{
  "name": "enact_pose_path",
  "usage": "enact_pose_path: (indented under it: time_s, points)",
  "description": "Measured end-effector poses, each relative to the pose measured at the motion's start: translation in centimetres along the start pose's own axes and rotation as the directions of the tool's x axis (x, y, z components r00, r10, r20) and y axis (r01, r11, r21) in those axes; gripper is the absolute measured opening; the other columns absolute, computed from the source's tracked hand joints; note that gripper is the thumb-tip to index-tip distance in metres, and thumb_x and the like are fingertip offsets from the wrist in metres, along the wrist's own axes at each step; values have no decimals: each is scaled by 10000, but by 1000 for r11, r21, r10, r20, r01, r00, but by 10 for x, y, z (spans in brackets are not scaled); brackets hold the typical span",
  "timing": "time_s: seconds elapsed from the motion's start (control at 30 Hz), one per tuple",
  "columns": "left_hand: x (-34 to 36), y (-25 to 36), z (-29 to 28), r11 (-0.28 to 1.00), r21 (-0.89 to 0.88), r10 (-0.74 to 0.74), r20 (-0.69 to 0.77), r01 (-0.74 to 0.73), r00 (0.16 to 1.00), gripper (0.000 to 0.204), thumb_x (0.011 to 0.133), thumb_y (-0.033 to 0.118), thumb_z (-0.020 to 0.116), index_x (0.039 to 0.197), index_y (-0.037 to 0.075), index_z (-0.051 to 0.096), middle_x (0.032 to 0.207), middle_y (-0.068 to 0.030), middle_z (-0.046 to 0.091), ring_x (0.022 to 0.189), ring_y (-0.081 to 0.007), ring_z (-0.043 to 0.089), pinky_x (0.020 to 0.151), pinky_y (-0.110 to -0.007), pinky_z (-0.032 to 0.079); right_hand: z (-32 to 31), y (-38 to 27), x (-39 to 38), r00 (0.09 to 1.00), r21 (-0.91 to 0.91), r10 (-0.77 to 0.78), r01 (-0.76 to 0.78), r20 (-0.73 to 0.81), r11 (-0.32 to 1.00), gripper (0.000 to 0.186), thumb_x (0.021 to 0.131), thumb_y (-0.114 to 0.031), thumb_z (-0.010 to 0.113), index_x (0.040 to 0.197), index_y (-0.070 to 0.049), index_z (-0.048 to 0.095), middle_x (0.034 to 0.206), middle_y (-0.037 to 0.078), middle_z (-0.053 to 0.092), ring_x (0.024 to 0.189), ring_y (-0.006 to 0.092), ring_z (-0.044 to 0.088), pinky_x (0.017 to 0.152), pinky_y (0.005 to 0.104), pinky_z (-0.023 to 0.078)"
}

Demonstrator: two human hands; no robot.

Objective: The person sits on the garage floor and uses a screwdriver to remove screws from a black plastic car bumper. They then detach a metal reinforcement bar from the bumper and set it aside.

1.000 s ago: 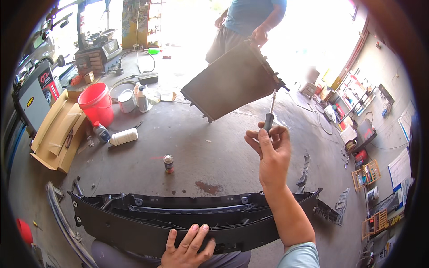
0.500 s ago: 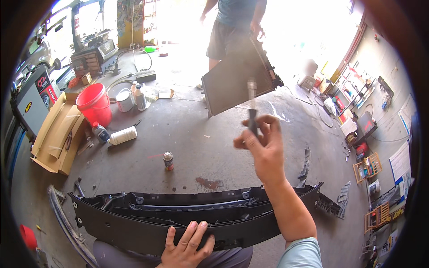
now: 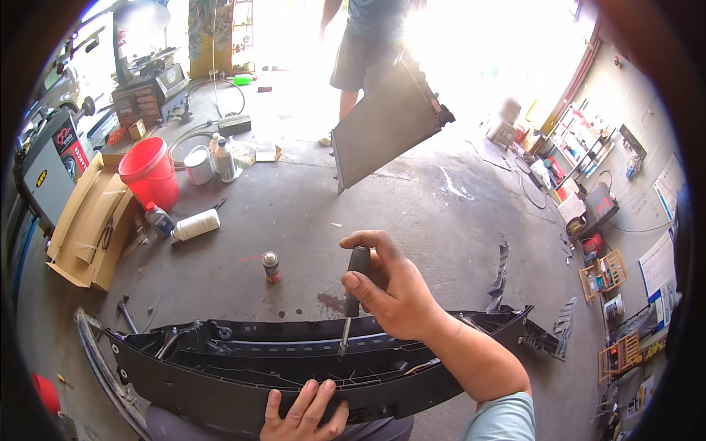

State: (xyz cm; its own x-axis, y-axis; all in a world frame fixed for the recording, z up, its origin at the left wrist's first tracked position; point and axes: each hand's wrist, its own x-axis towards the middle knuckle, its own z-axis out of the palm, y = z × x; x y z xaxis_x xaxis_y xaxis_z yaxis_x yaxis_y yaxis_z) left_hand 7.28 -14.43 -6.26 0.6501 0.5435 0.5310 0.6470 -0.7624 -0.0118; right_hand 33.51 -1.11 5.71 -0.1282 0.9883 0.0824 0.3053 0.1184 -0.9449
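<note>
A long black plastic part (image 3: 184,378) lies across my lap, its hollow upper side facing me. My left hand (image 3: 301,411) grips its near edge with spread fingers. My right hand (image 3: 393,294) is closed around a screwdriver (image 3: 358,275) with a dark handle, held upright with its metal shaft pointing down into the part's middle; whether the tip touches is unclear. A spray can (image 3: 271,267) stands on the floor just beyond. A hammer (image 3: 129,316) lies behind the part's left end.
Ahead, a person (image 3: 368,37) holds a tilted radiator (image 3: 375,132). Left are a red bucket (image 3: 147,173), bottles (image 3: 195,224) and an open cardboard box (image 3: 88,228). A curved strip (image 3: 103,364) lies at lower left, plastic pieces (image 3: 498,272) at right; a cluttered wall (image 3: 625,110) stands beyond.
My right hand has swung down and leftward, turning the screwdriver from pointing up to pointing down into the black part. The person's radiator has shifted and tilted more. My left hand stays put.
</note>
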Motion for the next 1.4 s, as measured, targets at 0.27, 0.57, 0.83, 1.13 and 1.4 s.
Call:
enact_pose_path:
  time_s: [0.27, 0.57, 0.83, 1.13, 1.4]
  points:
    - [-10, -1, 17, 998, 59, 32, -21, -31, 999, 306, 1037, 335, 740, 1303, 324, 590, 1549, -77, 655, 1527, -335, 565, 1348, -747, 204, 18, 31, 7, 997, -73, -51, 55, 52, 996, 418, 1214, -269, 579, 1588, -99, 504, 893, -1, 639, 666, 81, 566, 584, 234, 452]
    - [-21, 0, 34, 992, 118, 69, -241, -41, 968, 345, 1061, 572, 632, 1285, 316, 575, 1502, 42, 586, 1520, -217, 539, 1330, -788, 174, 34, 58, -17, 999, 77, -25, 23, 25, 997, 448, 1039, -341, 837, 1303, -39, 638, 834, 25, 663, 620, 112, 592, 545, 289, 460]
    - [-16, 5, 26, 997, 69, 42, -236, -27, 971, 350, 1069, 573, 619, 1297, 310, 580, 1496, 39, 589, 1525, -213, 537, 1326, -774, 185, 31, 68, -15, 995, 0, -25, 26, 94, 1000, 498, 979, -365, 872, 1269, -31, 645, 825, 29, 661, 614, 117, 593, 540, 291, 459]
    - [-7, 4, 26, 997, 59, 52, -229, -39, 972, 357, 1078, 573, 604, 1310, 303, 585, 1489, 34, 593, 1530, -208, 535, 1321, -758, 196, 29, 68, -10, 989, -38, -45, 51, 142, 998, 554, 912, -393, 912, 1231, -21, 653, 815, 34, 658, 607, 123, 594, 536, 293, 457]
    - [-6, 4, 26, 997, 60, 66, -233, -53, 970, 364, 1085, 573, 591, 1322, 297, 589, 1483, 31, 596, 1535, -203, 532, 1317, -745, 206, 30, 65, -9, 984, -62, -81, 91, 157, 994, 603, 852, -417, 947, 1197, -13, 660, 806, 39, 656, 601, 127, 595, 531, 295, 455]
